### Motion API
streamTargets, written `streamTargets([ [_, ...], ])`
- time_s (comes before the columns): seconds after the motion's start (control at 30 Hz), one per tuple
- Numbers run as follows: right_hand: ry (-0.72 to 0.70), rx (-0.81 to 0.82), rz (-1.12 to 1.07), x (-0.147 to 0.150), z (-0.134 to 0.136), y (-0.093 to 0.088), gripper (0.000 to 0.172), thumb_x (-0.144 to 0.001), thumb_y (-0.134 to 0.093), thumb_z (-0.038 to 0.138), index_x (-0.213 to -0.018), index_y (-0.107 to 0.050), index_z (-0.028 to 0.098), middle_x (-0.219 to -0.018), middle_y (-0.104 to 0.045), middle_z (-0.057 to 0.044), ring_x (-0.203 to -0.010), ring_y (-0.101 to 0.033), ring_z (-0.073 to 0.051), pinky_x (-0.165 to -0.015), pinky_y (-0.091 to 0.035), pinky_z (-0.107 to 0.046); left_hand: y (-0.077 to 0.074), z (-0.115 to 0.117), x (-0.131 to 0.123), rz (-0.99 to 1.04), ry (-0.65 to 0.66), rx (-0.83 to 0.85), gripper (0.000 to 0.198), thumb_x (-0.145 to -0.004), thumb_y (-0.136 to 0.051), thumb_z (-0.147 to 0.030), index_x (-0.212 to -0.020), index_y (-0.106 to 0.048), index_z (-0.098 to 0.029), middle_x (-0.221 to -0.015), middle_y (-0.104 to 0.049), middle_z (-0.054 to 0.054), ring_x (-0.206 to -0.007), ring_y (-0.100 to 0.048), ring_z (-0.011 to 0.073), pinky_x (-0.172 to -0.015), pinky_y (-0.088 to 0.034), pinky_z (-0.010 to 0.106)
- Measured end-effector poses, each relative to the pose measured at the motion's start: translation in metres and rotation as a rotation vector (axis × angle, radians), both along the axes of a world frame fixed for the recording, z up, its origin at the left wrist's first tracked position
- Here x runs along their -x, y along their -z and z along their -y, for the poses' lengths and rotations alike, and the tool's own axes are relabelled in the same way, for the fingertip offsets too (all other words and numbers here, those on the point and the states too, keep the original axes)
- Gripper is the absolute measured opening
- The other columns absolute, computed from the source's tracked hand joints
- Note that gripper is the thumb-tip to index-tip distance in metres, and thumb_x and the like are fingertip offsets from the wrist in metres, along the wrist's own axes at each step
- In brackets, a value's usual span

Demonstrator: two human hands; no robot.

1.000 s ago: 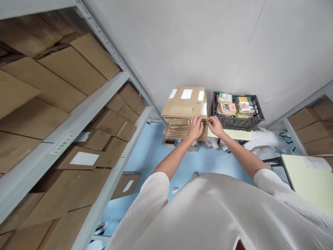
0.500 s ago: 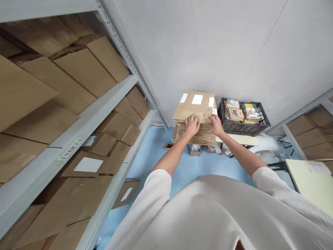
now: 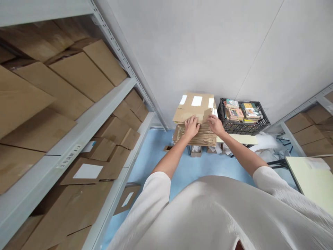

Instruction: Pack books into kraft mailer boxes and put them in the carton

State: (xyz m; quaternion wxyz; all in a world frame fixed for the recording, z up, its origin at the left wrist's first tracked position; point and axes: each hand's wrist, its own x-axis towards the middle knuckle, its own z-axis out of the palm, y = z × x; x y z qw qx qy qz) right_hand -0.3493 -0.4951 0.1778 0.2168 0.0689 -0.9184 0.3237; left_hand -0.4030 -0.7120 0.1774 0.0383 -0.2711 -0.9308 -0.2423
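A stack of flattened cardboard boxes (image 3: pixel 200 135) stands against the wall in front of me. Its top flattened box (image 3: pixel 191 108) carries several white labels. My left hand (image 3: pixel 191 127) lies over the near edge of that box, fingers spread on the cardboard. At the near right corner, my right hand (image 3: pixel 215 125) pinches a small cardboard flap (image 3: pixel 207 113) that is tilted up from the top box. The undersides of both hands are hidden.
A black plastic crate (image 3: pixel 244 127) of books stands right of the stack. Metal shelving (image 3: pixel 104 113) full of cardboard boxes runs along my left. A pale table (image 3: pixel 309 180) and another shelf with boxes (image 3: pixel 304 126) are at right. Small boxes (image 3: pixel 195 152) sit under the stack.
My right hand has raised the small flap at the top box's near right corner and closed on it. My left hand stays on the box's near edge. The view has shifted slightly.
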Motion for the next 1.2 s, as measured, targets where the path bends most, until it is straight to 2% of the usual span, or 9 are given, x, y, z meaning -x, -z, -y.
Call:
streamTargets([
  [0.2, 0.039, -0.008, -0.096, -0.020, -0.003, -0.005, 0.032, -0.109, -0.047, 0.029, -0.121, -0.077, 0.026, -0.138, -0.071, -0.014, -0.133, -0.065, -0.030, -0.119, -0.052, -0.047, -0.013, 0.011, -0.001, -0.118, 0.040, 0.014, 0.052, -0.110, -0.043, -0.024, -0.159, -0.062, -0.024, -0.171, -0.057, 0.014, -0.158, -0.050, 0.0315, -0.135, -0.031, 0.052],
  [0.27, 0.100, -0.093, -0.092, -0.030, -0.005, -0.007, 0.034, -0.107, -0.048, 0.027, -0.127, -0.076, 0.025, -0.138, -0.070, -0.015, -0.134, -0.062, -0.032, -0.118, -0.049, -0.051, -0.018, 0.015, -0.001, -0.163, 0.104, 0.029, 0.056, -0.109, -0.041, -0.019, -0.161, -0.061, -0.026, -0.169, -0.061, 0.014, -0.158, -0.051, 0.0308, -0.135, -0.030, 0.054],
  [0.37, 0.177, -0.298, -0.058, -0.041, -0.002, -0.010, 0.042, -0.101, -0.059, 0.030, -0.140, -0.073, 0.022, -0.150, -0.066, -0.018, -0.142, -0.052, -0.039, -0.119, -0.041, -0.057, -0.021, 0.016, -0.004, -0.220, 0.195, 0.048, 0.060, -0.107, -0.041, -0.014, -0.162, -0.062, -0.028, -0.167, -0.064, 0.013, -0.161, -0.050, 0.0314, -0.134, -0.030, 0.059],
  [0.5, 0.125, -0.491, -0.036, -0.043, 0.003, -0.020, 0.051, -0.109, -0.054, 0.034, -0.157, -0.065, 0.024, -0.161, -0.063, -0.017, -0.147, -0.047, -0.038, -0.121, -0.033, -0.055, -0.023, 0.005, -0.011, -0.283, 0.252, 0.029, 0.060, -0.108, -0.039, -0.011, -0.160, -0.063, -0.029, -0.166, -0.064, 0.013, -0.164, -0.049, 0.0309, -0.130, -0.033, 0.063],
  [0.6, 0.112, -0.545, -0.066, -0.043, -0.003, -0.029, 0.050, -0.114, -0.046, 0.030, -0.160, -0.064, 0.025, -0.158, -0.068, -0.015, -0.143, -0.051, -0.035, -0.121, -0.032, -0.053, -0.026, -0.005, -0.014, -0.331, 0.272, -0.010, 0.056, -0.111, -0.040, -0.013, -0.158, -0.064, -0.029, -0.164, -0.066, 0.015, -0.164, -0.051, 0.0302, -0.129, -0.034, 0.063],
  [0.73, 0.133, -0.601, -0.101, -0.050, -0.020, -0.038, 0.052, -0.114, -0.047, 0.031, -0.163, -0.063, 0.027, -0.159, -0.069, -0.014, -0.140, -0.053, -0.035, -0.121, -0.031, -0.053, -0.033, -0.019, -0.015, -0.384, 0.299, -0.050, 0.052, -0.114, -0.038, -0.017, -0.156, -0.066, -0.027, -0.162, -0.067, 0.016, -0.163, -0.052, 0.0296, -0.130, -0.032, 0.063],
  [0.97, 0.268, -0.624, -0.141, -0.083, -0.062, -0.048, 0.048, -0.117, -0.043, 0.029, -0.157, -0.069, 0.025, -0.158, -0.071, -0.011, -0.134, -0.057, -0.033, -0.120, -0.033, -0.050, -0.047, -0.069, -0.029, -0.430, 0.388, -0.086, 0.052, -0.117, -0.034, -0.019, -0.156, -0.067, -0.028, -0.162, -0.068, 0.014, -0.162, -0.054, 0.0268, -0.131, -0.032, 0.060],
  [1.07, 0.327, -0.632, -0.124, -0.109, -0.089, -0.051, 0.048, -0.116, -0.044, 0.029, -0.157, -0.069, 0.025, -0.158, -0.071, -0.012, -0.134, -0.058, -0.033, -0.119, -0.034, -0.050, -0.051, -0.104, -0.039, -0.440, 0.461, -0.093, 0.052, -0.116, -0.035, -0.018, -0.154, -0.069, -0.028, -0.162, -0.068, 0.013, -0.161, -0.055, 0.0262, -0.132, -0.032, 0.059],
  [1.2, 0.403, -0.629, -0.090, -0.154, -0.137, -0.051, 0.050, -0.116, -0.045, 0.030, -0.161, -0.066, 0.025, -0.157, -0.071, -0.014, -0.134, -0.057, -0.034, -0.119, -0.035, -0.051, -0.050, -0.164, -0.062, -0.453, 0.563, -0.118, 0.051, -0.115, -0.039, -0.017, -0.154, -0.070, -0.029, -0.160, -0.070, 0.013, -0.159, -0.057, 0.0262, -0.132, -0.033, 0.058],
])
